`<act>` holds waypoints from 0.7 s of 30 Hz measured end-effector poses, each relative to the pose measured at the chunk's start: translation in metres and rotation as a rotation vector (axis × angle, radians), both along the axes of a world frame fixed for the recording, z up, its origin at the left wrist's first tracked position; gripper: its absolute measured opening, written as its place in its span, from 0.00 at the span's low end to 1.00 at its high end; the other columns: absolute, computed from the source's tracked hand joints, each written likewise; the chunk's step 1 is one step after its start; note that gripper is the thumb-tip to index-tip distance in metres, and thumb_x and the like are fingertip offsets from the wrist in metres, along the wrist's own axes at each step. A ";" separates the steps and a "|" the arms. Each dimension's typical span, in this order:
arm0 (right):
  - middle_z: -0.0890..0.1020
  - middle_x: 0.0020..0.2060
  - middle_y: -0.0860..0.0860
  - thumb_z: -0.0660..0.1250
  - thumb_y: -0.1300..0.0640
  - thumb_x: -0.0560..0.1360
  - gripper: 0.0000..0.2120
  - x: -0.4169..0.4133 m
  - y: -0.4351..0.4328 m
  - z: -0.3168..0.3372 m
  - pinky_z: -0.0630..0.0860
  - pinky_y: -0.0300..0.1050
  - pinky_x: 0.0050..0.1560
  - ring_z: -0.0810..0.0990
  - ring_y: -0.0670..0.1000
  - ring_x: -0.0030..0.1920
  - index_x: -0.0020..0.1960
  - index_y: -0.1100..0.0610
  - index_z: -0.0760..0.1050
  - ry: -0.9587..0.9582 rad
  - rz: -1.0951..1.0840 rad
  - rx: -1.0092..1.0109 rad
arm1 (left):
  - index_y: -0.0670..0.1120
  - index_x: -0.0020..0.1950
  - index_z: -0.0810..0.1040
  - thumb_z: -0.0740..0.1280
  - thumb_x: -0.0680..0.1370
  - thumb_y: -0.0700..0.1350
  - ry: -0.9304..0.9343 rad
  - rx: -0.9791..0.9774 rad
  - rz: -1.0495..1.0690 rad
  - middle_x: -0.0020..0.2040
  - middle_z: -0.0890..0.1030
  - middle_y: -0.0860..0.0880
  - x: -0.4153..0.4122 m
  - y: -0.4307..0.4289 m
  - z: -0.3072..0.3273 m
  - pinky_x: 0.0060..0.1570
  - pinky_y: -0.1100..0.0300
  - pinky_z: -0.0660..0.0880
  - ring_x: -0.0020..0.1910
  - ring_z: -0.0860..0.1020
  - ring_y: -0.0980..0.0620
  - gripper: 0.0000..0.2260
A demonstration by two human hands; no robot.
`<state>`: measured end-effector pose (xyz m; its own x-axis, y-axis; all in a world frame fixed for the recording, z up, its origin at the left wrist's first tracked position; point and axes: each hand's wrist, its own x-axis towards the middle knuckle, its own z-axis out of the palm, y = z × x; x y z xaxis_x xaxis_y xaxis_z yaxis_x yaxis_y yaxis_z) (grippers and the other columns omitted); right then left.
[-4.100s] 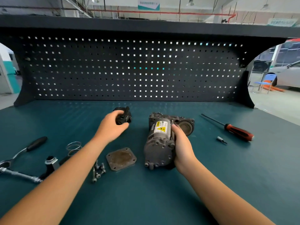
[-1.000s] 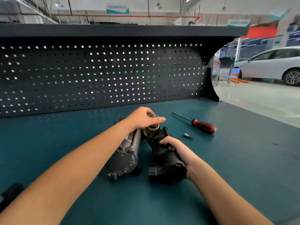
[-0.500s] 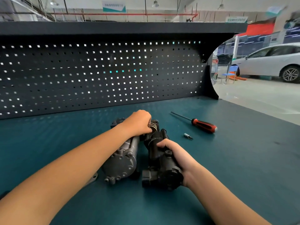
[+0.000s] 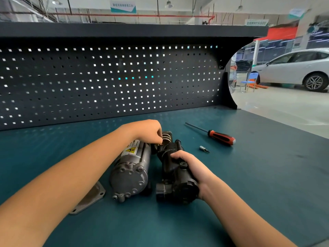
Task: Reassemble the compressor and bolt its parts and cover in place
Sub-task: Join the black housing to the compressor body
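The grey compressor body [image 4: 130,170], with a yellow warning label, lies on the teal bench. Right beside it lies a black compressor part [image 4: 175,177], and my right hand [image 4: 193,167] grips it from the right. My left hand [image 4: 148,131] is at the far end of the two parts, its fingertips pinching a metal coil spring [image 4: 166,137] that sits there. The flat grey cover plate [image 4: 89,198] lies on the bench to the left of the compressor body, partly hidden by my left forearm.
A red-handled screwdriver [image 4: 216,136] and a small socket bit [image 4: 203,148] lie on the bench to the right of the parts. A black pegboard [image 4: 106,82] stands along the back. The bench's right edge [image 4: 293,129] drops to the workshop floor.
Earlier my left hand was on a small black part and my right held the compressor. In the last second my left hand moved back slightly, uncovering the spring, while my right kept its grip.
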<state>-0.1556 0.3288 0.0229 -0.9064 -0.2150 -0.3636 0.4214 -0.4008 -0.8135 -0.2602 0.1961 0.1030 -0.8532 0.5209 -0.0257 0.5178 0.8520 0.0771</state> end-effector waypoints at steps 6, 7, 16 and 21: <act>0.81 0.30 0.56 0.66 0.54 0.71 0.10 -0.002 0.000 0.000 0.78 0.43 0.29 0.80 0.54 0.27 0.44 0.61 0.78 0.007 0.031 0.017 | 0.44 0.38 0.75 0.60 0.76 0.45 0.053 -0.081 0.019 0.33 0.72 0.46 0.001 0.006 0.003 0.34 0.58 0.66 0.33 0.66 0.48 0.10; 0.81 0.30 0.56 0.66 0.54 0.71 0.10 -0.002 0.001 0.000 0.78 0.43 0.29 0.80 0.54 0.27 0.43 0.60 0.78 0.006 0.034 0.021 | 0.42 0.39 0.77 0.60 0.77 0.45 0.069 -0.041 0.014 0.35 0.74 0.46 -0.001 0.005 0.003 0.35 0.56 0.68 0.34 0.68 0.48 0.11; 0.82 0.32 0.55 0.67 0.46 0.72 0.14 -0.007 0.001 -0.002 0.80 0.45 0.37 0.81 0.53 0.29 0.43 0.58 0.79 0.031 0.022 0.025 | 0.49 0.48 0.82 0.65 0.75 0.44 0.280 0.053 0.000 0.49 0.82 0.51 -0.013 0.004 -0.010 0.47 0.58 0.72 0.50 0.78 0.50 0.06; 0.82 0.31 0.55 0.65 0.44 0.71 0.19 -0.010 0.005 -0.006 0.78 0.46 0.40 0.81 0.54 0.29 0.31 0.57 0.82 0.046 0.022 0.035 | 0.49 0.48 0.82 0.66 0.75 0.45 0.279 0.065 0.018 0.48 0.82 0.52 -0.013 0.002 -0.010 0.46 0.58 0.72 0.50 0.78 0.50 0.06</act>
